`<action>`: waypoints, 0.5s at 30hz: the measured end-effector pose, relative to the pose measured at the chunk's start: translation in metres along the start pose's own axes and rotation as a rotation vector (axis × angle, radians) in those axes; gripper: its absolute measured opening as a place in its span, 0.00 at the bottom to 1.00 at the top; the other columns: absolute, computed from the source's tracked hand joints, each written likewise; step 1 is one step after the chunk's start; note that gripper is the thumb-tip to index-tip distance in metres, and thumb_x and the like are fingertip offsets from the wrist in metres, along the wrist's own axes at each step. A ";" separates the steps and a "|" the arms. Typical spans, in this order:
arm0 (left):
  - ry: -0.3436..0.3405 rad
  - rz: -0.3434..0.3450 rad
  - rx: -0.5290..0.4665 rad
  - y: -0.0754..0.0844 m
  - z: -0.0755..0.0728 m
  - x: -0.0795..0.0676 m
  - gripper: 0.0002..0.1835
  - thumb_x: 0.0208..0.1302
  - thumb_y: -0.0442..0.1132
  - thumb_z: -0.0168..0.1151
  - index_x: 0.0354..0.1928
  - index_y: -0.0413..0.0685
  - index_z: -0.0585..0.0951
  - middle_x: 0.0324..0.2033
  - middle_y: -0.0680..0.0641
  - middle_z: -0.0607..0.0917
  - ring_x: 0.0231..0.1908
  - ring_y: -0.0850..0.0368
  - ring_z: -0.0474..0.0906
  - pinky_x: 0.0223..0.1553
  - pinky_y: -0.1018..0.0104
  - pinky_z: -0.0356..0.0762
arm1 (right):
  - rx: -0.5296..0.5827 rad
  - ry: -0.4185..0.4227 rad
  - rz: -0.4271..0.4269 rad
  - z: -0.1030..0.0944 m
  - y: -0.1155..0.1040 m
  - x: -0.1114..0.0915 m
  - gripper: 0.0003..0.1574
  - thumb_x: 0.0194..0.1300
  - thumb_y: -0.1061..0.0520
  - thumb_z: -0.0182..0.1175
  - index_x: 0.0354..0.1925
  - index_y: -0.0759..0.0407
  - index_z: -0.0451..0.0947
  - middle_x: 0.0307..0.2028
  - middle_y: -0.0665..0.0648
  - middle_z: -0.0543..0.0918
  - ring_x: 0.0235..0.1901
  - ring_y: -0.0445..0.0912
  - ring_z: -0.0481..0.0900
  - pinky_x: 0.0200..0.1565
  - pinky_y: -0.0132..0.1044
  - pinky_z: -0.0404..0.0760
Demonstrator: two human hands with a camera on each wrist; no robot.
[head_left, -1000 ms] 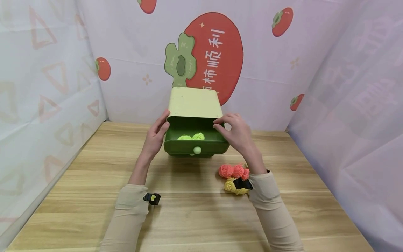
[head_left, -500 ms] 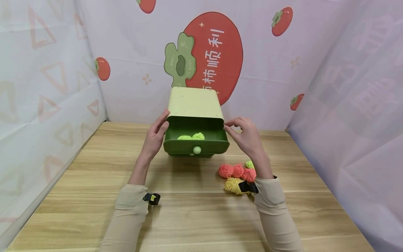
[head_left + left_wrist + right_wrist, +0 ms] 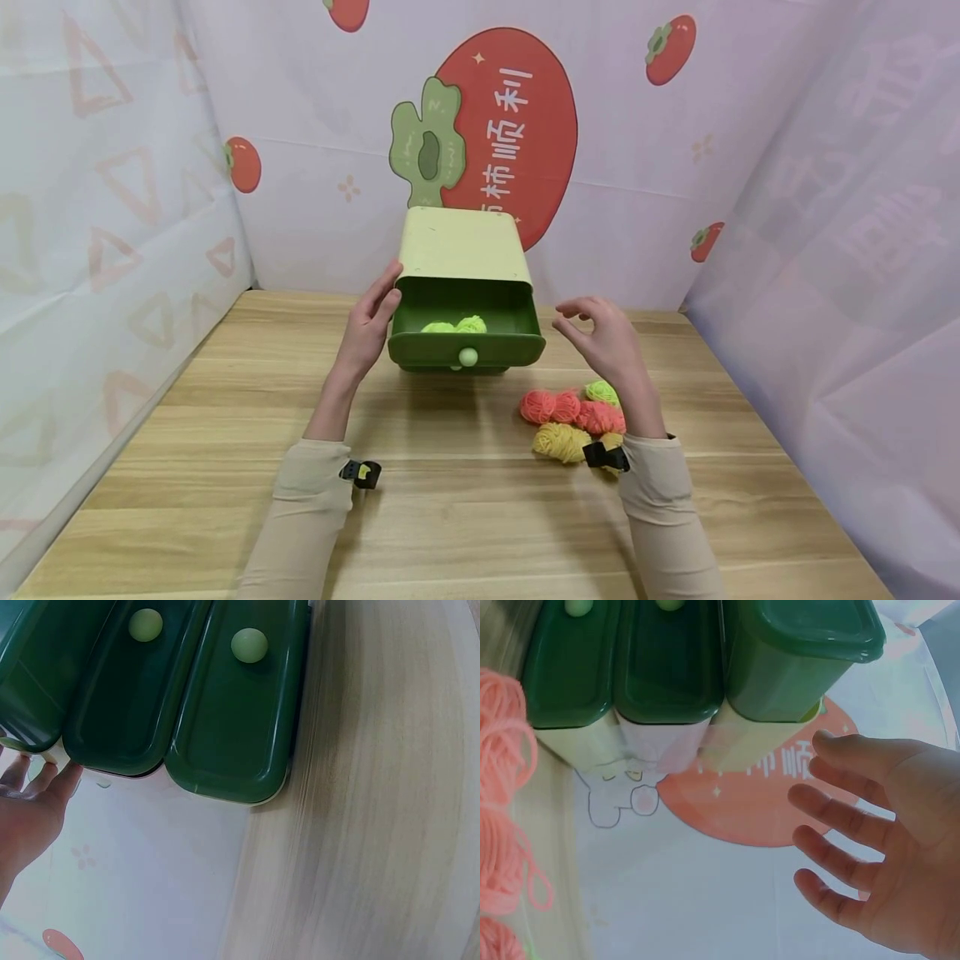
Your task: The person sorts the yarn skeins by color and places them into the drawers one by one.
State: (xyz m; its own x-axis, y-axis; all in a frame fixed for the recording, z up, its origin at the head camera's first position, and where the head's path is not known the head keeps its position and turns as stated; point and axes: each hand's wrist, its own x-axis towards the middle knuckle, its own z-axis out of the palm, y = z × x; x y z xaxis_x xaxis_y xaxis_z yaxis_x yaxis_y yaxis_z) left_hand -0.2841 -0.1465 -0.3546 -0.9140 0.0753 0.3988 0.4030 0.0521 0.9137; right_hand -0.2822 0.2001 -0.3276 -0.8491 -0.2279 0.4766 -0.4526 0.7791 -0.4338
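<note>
A small cabinet with a cream top (image 3: pixel 463 242) and green drawers stands at the back of the table, its top drawer (image 3: pixel 420 348) pulled out. Bright yellow-green yarn (image 3: pixel 454 326) lies inside that drawer. My left hand (image 3: pixel 364 332) rests against the cabinet's left side, fingers extended, as the left wrist view also shows. To the right of the drawer, my right hand (image 3: pixel 609 343) hangs in the air holding nothing; its fingers (image 3: pixel 840 810) are spread in the right wrist view. Two lower drawers (image 3: pixel 225 720) are pushed in.
Right of the cabinet, near my right forearm, lie coral yarn skeins (image 3: pixel 551 406), yellow yarn (image 3: pixel 561 442) and a yellow-green skein (image 3: pixel 602 392) on the wooden table (image 3: pixel 450 517). Printed cloth walls (image 3: pixel 315 217) close in the back and both sides.
My right hand has come out from the drawer's right edge and moved right and toward me, uncovering more yarn. The left hand and the drawer have stayed put.
</note>
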 end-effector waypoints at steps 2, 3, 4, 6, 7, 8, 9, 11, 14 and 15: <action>0.002 0.000 0.000 -0.001 0.000 0.000 0.27 0.78 0.40 0.48 0.75 0.46 0.62 0.77 0.50 0.58 0.76 0.56 0.53 0.75 0.54 0.57 | -0.005 -0.012 0.011 0.000 0.004 -0.001 0.19 0.68 0.49 0.64 0.51 0.58 0.84 0.45 0.61 0.86 0.49 0.58 0.81 0.52 0.54 0.78; 0.004 0.001 -0.001 -0.001 0.000 0.000 0.27 0.78 0.40 0.48 0.75 0.45 0.63 0.77 0.49 0.59 0.76 0.56 0.53 0.75 0.54 0.57 | -0.010 -0.018 0.015 0.000 0.005 -0.002 0.19 0.68 0.49 0.64 0.52 0.59 0.83 0.46 0.61 0.86 0.49 0.58 0.81 0.52 0.54 0.78; 0.005 0.002 -0.002 -0.001 0.000 0.000 0.27 0.78 0.39 0.48 0.75 0.45 0.63 0.77 0.49 0.59 0.76 0.55 0.53 0.75 0.54 0.57 | -0.016 -0.026 0.021 0.000 0.007 -0.002 0.20 0.68 0.49 0.64 0.53 0.59 0.83 0.47 0.61 0.86 0.50 0.59 0.81 0.53 0.55 0.78; 0.006 0.005 0.002 -0.002 0.000 0.000 0.27 0.78 0.39 0.48 0.75 0.45 0.63 0.77 0.48 0.58 0.77 0.54 0.53 0.75 0.53 0.57 | -0.021 -0.045 0.033 0.000 0.011 -0.004 0.21 0.68 0.50 0.65 0.54 0.59 0.82 0.48 0.62 0.85 0.50 0.60 0.81 0.53 0.56 0.78; 0.007 0.007 -0.003 -0.005 0.000 0.002 0.27 0.78 0.39 0.48 0.75 0.46 0.63 0.77 0.48 0.58 0.77 0.54 0.53 0.75 0.52 0.57 | -0.025 -0.056 0.040 0.000 0.013 -0.005 0.21 0.68 0.50 0.65 0.54 0.60 0.81 0.48 0.63 0.85 0.51 0.60 0.80 0.53 0.56 0.78; 0.008 0.008 -0.006 -0.008 -0.001 0.003 0.27 0.78 0.39 0.48 0.75 0.46 0.63 0.77 0.49 0.58 0.77 0.54 0.53 0.75 0.52 0.57 | -0.028 -0.066 0.047 -0.001 0.015 -0.006 0.21 0.68 0.50 0.65 0.55 0.60 0.81 0.48 0.63 0.85 0.51 0.60 0.80 0.53 0.57 0.78; 0.010 0.009 -0.008 -0.012 -0.001 0.004 0.27 0.78 0.40 0.49 0.75 0.48 0.63 0.77 0.50 0.59 0.77 0.54 0.53 0.75 0.52 0.57 | -0.031 -0.076 0.056 -0.001 0.017 -0.007 0.22 0.68 0.50 0.65 0.55 0.60 0.81 0.49 0.63 0.85 0.51 0.60 0.80 0.53 0.57 0.78; 0.015 0.011 -0.005 -0.020 -0.002 0.007 0.26 0.78 0.41 0.49 0.75 0.52 0.64 0.77 0.52 0.59 0.76 0.56 0.53 0.75 0.52 0.57 | -0.035 -0.095 0.074 -0.001 0.021 -0.008 0.23 0.68 0.50 0.64 0.56 0.60 0.80 0.50 0.64 0.84 0.52 0.61 0.80 0.53 0.57 0.78; 0.022 0.019 -0.007 -0.030 -0.004 0.010 0.26 0.78 0.44 0.49 0.75 0.57 0.65 0.76 0.57 0.60 0.76 0.60 0.55 0.75 0.54 0.58 | -0.038 -0.122 0.100 0.000 0.026 -0.010 0.24 0.69 0.49 0.64 0.58 0.61 0.79 0.51 0.64 0.84 0.52 0.62 0.80 0.53 0.58 0.78; 0.022 0.022 -0.003 -0.032 -0.004 0.011 0.26 0.78 0.45 0.50 0.74 0.58 0.65 0.76 0.57 0.61 0.75 0.61 0.55 0.75 0.54 0.58 | -0.038 -0.131 0.108 -0.001 0.027 -0.011 0.25 0.69 0.49 0.63 0.59 0.61 0.79 0.51 0.64 0.84 0.52 0.62 0.80 0.53 0.58 0.78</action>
State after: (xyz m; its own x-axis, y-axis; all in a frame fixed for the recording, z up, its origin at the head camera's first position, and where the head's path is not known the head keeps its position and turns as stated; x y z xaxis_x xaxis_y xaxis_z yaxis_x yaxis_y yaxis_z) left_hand -0.3071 -0.1510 -0.3790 -0.9056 0.0540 0.4206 0.4231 0.0474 0.9049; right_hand -0.2852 0.2239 -0.3440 -0.9214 -0.2138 0.3243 -0.3485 0.8241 -0.4467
